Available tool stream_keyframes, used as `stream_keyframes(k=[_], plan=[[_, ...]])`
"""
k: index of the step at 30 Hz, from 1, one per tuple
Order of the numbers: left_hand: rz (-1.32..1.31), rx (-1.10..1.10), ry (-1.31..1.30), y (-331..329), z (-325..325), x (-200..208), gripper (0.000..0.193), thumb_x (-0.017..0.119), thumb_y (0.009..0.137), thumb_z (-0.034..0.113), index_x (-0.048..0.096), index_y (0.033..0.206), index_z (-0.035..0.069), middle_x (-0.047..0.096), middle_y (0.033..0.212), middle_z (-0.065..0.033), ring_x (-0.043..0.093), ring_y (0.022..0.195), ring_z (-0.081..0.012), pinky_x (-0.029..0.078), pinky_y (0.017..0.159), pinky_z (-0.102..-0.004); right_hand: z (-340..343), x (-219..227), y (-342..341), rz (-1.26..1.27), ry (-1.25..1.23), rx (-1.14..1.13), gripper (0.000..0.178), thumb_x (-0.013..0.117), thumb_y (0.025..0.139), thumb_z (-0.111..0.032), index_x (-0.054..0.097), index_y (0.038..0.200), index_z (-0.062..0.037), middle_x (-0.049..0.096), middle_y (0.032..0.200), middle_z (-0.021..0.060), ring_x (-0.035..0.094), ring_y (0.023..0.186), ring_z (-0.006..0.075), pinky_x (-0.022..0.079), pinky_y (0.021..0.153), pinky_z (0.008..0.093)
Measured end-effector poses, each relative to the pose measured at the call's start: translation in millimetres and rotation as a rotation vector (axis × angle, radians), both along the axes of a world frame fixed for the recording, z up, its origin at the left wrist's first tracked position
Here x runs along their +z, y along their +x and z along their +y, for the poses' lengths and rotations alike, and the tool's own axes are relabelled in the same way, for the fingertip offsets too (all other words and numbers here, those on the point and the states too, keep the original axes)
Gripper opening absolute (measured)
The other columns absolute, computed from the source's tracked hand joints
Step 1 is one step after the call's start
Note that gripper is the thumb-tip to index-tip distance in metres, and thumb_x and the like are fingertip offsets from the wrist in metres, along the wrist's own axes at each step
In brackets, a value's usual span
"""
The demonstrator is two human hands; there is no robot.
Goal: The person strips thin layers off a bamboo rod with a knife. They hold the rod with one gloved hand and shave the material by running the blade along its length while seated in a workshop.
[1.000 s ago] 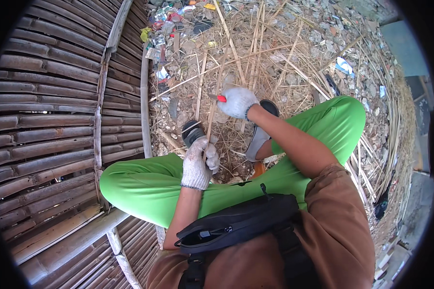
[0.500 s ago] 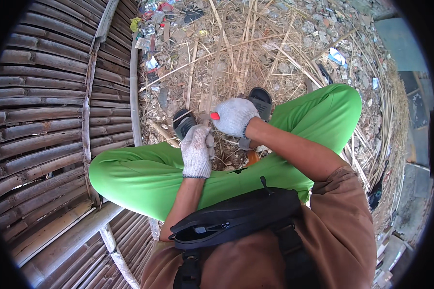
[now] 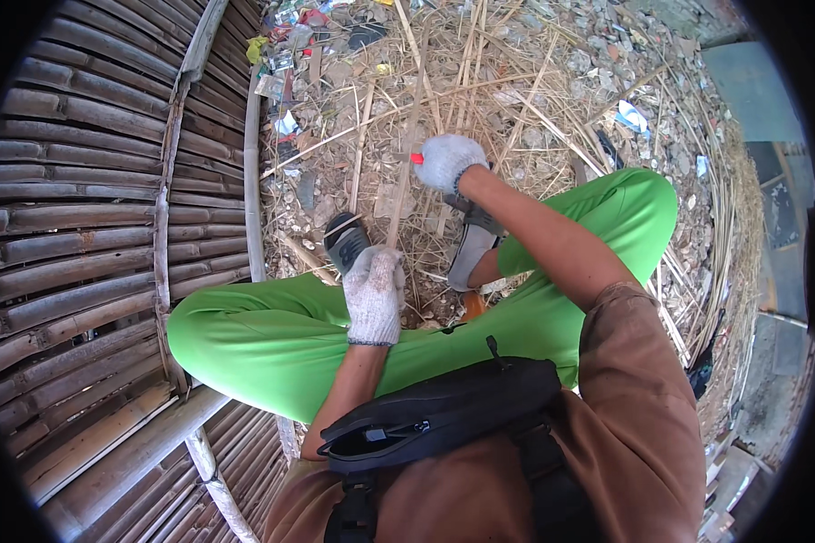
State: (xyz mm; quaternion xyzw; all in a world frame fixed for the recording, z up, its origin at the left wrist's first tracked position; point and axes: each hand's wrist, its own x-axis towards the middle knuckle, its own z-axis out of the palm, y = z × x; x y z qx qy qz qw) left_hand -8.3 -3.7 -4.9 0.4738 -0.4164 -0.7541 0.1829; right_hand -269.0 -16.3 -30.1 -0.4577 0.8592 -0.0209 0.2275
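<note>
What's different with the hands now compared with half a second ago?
The right hand, gripping the red-handled tool, has moved forward, away from the left hand and farther along the thin strip. Nothing was visibly picked up or let go. The left hand stays closed on the strip in nearly the same place; the black waist bag looks unchanged.

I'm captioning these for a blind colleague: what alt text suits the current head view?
A white-gloved left hand grips a long thin strip; the white-gloved right hand holds a red-handled tool beside it. Green-trousered legs frame straw-strewn, littered ground, with bamboo slats at left.
</note>
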Motion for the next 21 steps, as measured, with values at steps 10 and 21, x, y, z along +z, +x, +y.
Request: stream_keyframes(k=[10,21], plan=[[0.111,0.060,0.146,6.3,-11.4,-9.6,0.018,0.063,0.104,0.022,0.066,0.103,0.004,0.052,0.063,-0.0001,0.043,0.043,-0.0104,0.035,0.038,-0.0282,-43.7,-34.8,-41.3,0.003,-0.024,-0.131,0.046,0.058,0.095,-0.042,0.080,0.118,-0.0090,0.076,0.123,0.0198,0.074,0.115,0.0384,0.059,0.097,0.0505],[0.087,0.015,0.074,-8.3,3.0,4.6,0.014,0.063,0.103,0.017,0.065,0.110,0.005,0.058,0.071,-0.0011,0.046,0.047,-0.0103,0.038,0.042,-0.0258,-14.8,-110.9,-61.2,-0.687,-0.246,-0.296,0.043,0.059,0.101,-0.041,0.070,0.089,-0.0016,0.073,0.084,0.0197,0.075,0.080,0.0372,0.061,0.068,0.0446]])
